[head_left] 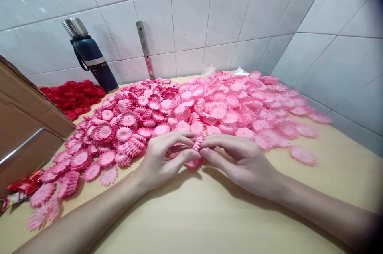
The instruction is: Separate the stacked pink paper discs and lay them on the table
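Note:
Between my two hands is a small stack of pink artificial flower petals (198, 143), held on edge just above the table. My left hand (169, 154) pinches it from the left with thumb and fingers. From the right, my right hand (236, 156) closes on the same stack with its thumb and fingertips. Another pink petal piece (193, 163) shows just below the fingertips. A wide heap of pink petal discs (182, 106), round with scalloped edges, lies right behind both hands.
A dark blue thermos (91, 56) stands at the back left by a red petal pile (76, 96). At the left edge is a cardboard box (32, 106), with red wrappers (25, 184) near it. A clear cup (208, 71) and metal strip (145, 48) are by the tiled wall.

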Demonstrator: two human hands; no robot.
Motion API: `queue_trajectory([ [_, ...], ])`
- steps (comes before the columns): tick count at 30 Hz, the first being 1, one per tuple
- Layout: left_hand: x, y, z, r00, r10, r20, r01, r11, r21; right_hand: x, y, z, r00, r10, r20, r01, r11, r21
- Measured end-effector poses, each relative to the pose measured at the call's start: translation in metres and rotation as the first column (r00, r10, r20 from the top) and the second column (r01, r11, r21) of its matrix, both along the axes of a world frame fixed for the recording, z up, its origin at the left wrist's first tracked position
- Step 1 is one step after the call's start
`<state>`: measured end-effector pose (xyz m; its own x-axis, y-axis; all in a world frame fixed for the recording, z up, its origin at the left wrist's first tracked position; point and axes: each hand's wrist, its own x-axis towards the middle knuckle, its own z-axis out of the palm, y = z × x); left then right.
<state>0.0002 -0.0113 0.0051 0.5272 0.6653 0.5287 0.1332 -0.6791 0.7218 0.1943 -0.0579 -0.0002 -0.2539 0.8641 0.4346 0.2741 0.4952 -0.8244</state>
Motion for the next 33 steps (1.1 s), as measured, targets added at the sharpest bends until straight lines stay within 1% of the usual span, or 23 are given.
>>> queue_trajectory([
  [2,0.0,0.0,0.002,1.0,0.02,-0.006,-0.019,0.999,0.046,0.0,0.0,0.0,1.0,0.0,-0.019,-0.001,1.0,-0.019],
  [4,0.001,0.0,0.002,1.0,0.025,0.002,-0.025,0.998,0.054,0.001,0.0,0.0,0.999,0.005,-0.031,-0.006,1.0,-0.031],
  [6,0.001,0.0,0.0,1.0,0.012,0.025,-0.012,1.0,0.021,0.001,0.0,0.001,0.999,0.017,-0.041,-0.019,0.999,-0.043],
  [9,0.0,0.001,-0.005,0.997,-0.024,0.077,0.029,0.997,-0.069,0.001,-0.001,0.002,0.999,0.026,-0.047,-0.029,0.998,-0.061],
  [11,0.0,0.002,-0.008,0.997,-0.037,0.071,0.043,0.995,-0.092,0.001,-0.001,0.002,0.998,0.034,-0.048,-0.038,0.996,-0.078],
  [15,-0.002,0.003,-0.009,0.999,-0.033,0.021,0.034,0.998,-0.044,0.002,0.0,0.002,0.997,0.053,-0.059,-0.059,0.992,-0.107],
  [22,-0.001,0.005,-0.005,1.0,-0.02,-0.012,0.021,0.997,0.073,0.002,-0.001,0.002,0.996,0.066,-0.051,-0.071,0.993,-0.095],
  [25,-0.001,0.005,-0.004,1.0,-0.017,-0.015,0.018,0.995,0.094,0.002,-0.001,0.003,0.996,0.077,-0.052,-0.081,0.994,-0.077],
  [33,0.0,0.004,-0.003,1.0,-0.012,-0.026,0.015,0.994,0.105,0.003,0.0,0.002,0.992,0.098,-0.079,-0.105,0.99,-0.09],
])
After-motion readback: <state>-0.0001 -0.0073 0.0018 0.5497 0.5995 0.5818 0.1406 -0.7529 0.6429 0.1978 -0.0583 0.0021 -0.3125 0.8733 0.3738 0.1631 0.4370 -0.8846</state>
